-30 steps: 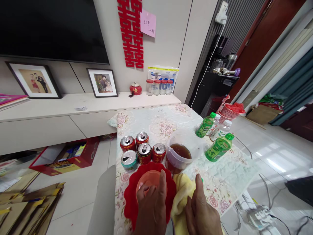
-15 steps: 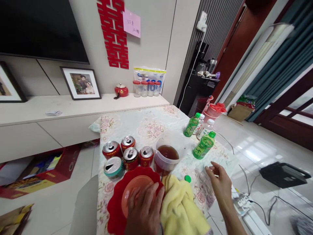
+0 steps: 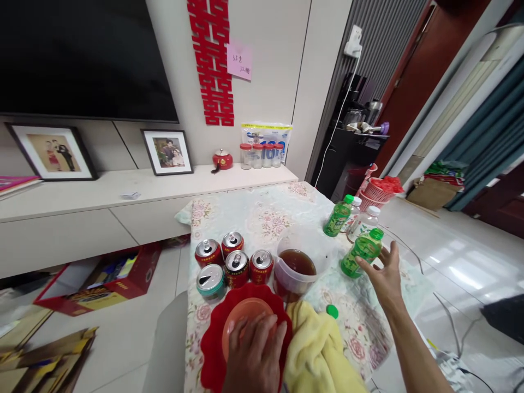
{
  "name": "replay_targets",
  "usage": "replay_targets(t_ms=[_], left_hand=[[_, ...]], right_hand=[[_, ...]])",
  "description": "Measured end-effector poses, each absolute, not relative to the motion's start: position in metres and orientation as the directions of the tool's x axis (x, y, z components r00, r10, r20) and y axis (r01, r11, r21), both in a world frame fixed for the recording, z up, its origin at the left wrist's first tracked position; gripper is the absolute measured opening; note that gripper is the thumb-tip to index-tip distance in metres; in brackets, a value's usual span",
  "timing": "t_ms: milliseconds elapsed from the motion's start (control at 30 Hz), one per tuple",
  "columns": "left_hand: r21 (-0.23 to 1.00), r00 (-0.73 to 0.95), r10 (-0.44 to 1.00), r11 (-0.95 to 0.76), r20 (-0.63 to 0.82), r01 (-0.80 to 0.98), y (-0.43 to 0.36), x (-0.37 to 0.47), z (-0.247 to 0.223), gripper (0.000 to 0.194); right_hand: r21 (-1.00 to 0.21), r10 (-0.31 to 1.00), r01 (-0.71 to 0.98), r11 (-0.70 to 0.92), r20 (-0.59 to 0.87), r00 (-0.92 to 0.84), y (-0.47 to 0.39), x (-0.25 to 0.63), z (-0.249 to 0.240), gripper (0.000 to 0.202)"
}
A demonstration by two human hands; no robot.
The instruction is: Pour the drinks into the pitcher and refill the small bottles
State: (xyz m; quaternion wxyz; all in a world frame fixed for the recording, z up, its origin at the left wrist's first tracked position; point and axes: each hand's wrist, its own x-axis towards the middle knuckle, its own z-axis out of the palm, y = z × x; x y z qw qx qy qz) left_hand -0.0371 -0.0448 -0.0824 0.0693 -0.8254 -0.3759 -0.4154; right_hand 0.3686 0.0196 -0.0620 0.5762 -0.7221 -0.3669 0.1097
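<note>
Right hand (image 3: 385, 278), thumb and fingers apart, reaches round the nearer green bottle (image 3: 360, 252), desk (image 3: 235, 210) right; contact unclear. Left hand (image 3: 254, 349), fingers loosely spread, covers an orange bowl (image 3: 245, 307).

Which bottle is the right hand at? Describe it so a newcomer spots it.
On the flower-patterned tablecloth, look right of the tub of brown liquid. It's the green bottle nearest the camera, the right hand at its side; the other green bottle stands farther back, beside two white-capped ones.
</note>
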Motion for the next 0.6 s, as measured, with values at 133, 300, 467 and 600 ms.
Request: replay_targets(t_ms=[133,300,467,600], left_hand=[[0.209,0.438,0.595,-0.722,0.673,0.660,-0.047,-0.045,-0.074,0.041],[0.120,0.548,0.557,-0.761,0.624,0.637,-0.045,-0.055,-0.067,0.046],[0.060,0.573,0.502,-0.783,0.648,0.619,-0.041,-0.054,-0.070,0.043],[-0.002,0.591,0.439,-0.802,0.676,0.597,-0.036,-0.053,-0.076,0.042]], right_hand=[[-0.882,0.627,0.437,-0.177,0.241,0.740,0.006,0.372,-0.079,0.079],[-0.787,0.864,0.601,-0.138,0.202,0.462,-0.045,0.326,-0.111,0.039],[-0.671,0.976,0.733,0.109,0.213,0.050,-0.070,0.274,-0.105,0.028],[-0.547,0.955,0.825,0.144,0.296,0.029,-0.067,0.281,-0.075,0.034]])
